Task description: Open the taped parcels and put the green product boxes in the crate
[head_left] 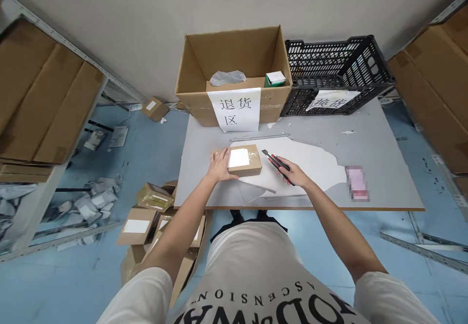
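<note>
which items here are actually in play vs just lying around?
In play:
- small brown cardboard parcel with white label, steadied by the left hand
- red-and-black utility knife, gripped in the right hand

Lying about:
- large open cardboard box with paper sign
- black plastic crate
- pink blurred item on the grey table
- brown parcels on the floor

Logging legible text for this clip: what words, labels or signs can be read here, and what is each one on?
"退货区": paper sign on the open carton.
"换货", probably; creased, partly hidden: sign on the black crate.
"ASCENSION", upside down: the person's shirt; the larger letters below are cut off.
Blank or unreadable: white label on the small box.
Blurred out: pink item on the table.
</note>
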`<state>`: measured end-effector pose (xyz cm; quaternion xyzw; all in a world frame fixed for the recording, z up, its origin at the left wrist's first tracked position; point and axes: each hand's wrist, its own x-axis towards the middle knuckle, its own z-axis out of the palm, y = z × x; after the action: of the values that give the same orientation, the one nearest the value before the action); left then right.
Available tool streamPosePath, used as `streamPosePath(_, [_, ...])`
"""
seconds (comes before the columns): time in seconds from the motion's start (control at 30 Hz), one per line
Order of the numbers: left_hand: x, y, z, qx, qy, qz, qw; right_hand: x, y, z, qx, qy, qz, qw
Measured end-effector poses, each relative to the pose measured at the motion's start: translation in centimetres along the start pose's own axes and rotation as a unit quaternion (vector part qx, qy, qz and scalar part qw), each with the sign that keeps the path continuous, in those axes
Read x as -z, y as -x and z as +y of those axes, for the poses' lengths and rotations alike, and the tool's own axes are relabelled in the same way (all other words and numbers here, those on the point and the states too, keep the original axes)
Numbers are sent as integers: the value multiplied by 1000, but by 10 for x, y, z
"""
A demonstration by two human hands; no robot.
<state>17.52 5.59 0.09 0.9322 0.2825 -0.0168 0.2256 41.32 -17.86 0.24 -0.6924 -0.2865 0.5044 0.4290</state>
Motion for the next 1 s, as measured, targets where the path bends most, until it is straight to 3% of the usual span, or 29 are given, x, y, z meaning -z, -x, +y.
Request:
streamPosePath(0.23, [-1,0,1,16,-29,11,999,-2,-12,-4,-3,-17,-18,1000])
streamPosePath(0.47, [-4,5,2,14,-30,27,999,-3,-10,-4,-3,38,-44,998])
streamPosePath(0.73, [-6,5,0,23,-10,25,999,23,-18,-15,-5,116,-107,987])
streamPosePath(0.87, [-7,3,-1,33,4,39,999,30,-7,-7,-27,118,-125,985])
streamPosePath(1.0, [-8,2,-2,37,5,38,999,22,10,11,-53,84,-129,987])
